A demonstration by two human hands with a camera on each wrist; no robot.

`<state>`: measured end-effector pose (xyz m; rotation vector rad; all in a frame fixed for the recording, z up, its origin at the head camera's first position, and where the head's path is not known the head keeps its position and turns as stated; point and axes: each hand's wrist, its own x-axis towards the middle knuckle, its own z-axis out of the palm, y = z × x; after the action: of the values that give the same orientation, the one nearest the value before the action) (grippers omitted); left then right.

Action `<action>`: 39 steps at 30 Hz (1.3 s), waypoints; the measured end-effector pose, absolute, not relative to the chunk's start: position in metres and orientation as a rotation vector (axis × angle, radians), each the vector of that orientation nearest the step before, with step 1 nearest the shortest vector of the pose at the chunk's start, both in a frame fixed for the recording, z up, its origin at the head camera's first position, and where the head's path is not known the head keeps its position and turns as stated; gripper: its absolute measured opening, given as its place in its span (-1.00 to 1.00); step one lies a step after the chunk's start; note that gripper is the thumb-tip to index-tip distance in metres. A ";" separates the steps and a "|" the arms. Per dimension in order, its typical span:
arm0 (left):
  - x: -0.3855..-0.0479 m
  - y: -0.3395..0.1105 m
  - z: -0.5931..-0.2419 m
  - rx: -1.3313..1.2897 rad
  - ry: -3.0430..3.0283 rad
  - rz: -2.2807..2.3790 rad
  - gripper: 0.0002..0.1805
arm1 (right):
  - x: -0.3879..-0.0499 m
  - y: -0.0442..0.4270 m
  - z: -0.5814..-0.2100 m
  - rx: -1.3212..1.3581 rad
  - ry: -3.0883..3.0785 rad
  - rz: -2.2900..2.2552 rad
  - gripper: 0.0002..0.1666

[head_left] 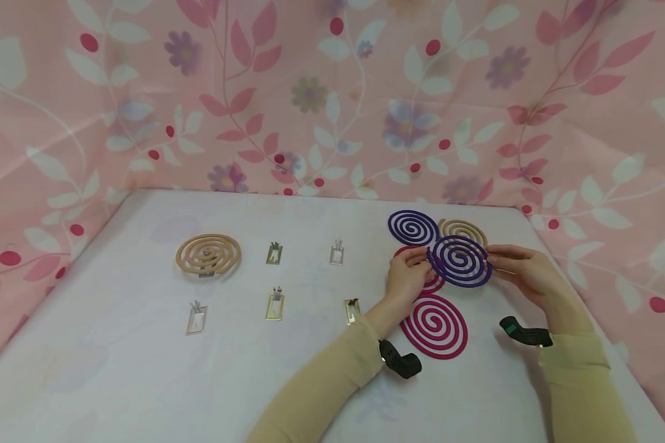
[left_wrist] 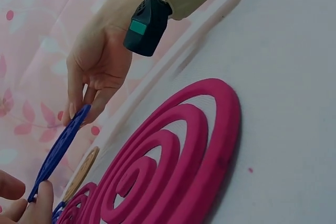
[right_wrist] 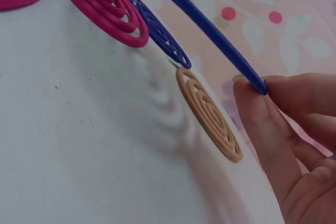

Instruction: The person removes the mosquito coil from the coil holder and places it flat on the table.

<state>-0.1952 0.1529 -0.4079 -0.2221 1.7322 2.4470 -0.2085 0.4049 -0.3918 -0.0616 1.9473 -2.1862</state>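
Note:
A dark blue mosquito coil (head_left: pixel 460 261) is held up off the table between both hands. My left hand (head_left: pixel 406 280) pinches its left edge, and my right hand (head_left: pixel 526 274) grips the opposite edge between thumb and fingers. In the right wrist view the raised coil (right_wrist: pixel 210 32) shows edge-on. Beneath and around it lie a second blue coil (head_left: pixel 412 227), a tan coil (head_left: pixel 468 224), a pink coil partly hidden behind my left hand, and a larger-looking pink coil (head_left: pixel 435 326) nearer me.
Toward the left, another tan coil (head_left: pixel 208 253) sits raised over a small metal stand (head_left: pixel 206 274). Several similar stands are spread over the white table, among them a silver one (head_left: pixel 196 320) and a gold one (head_left: pixel 274 306). Floral pink cloth (head_left: pixel 310 123) walls the back and sides.

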 end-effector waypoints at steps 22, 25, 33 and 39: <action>-0.187 0.161 -0.407 -0.044 1.682 2.201 -0.57 | -0.204 0.441 -0.399 0.131 2.066 -1.952 -0.71; -0.186 0.161 -0.407 -0.043 1.670 2.194 -0.55 | -0.204 0.442 -0.400 0.133 2.074 -1.945 -0.70; -0.184 0.163 -0.405 -0.049 1.659 2.171 -0.54 | -0.202 0.440 -0.399 0.164 2.141 -1.917 -0.72; -0.183 0.164 -0.404 -0.042 1.686 2.142 -0.56 | -0.202 0.437 -0.396 0.206 2.241 -1.824 -0.76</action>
<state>-0.1829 0.1641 -0.4044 -0.0416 1.6857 2.1423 -0.2016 0.4367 -0.3961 0.2061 2.2411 -1.8236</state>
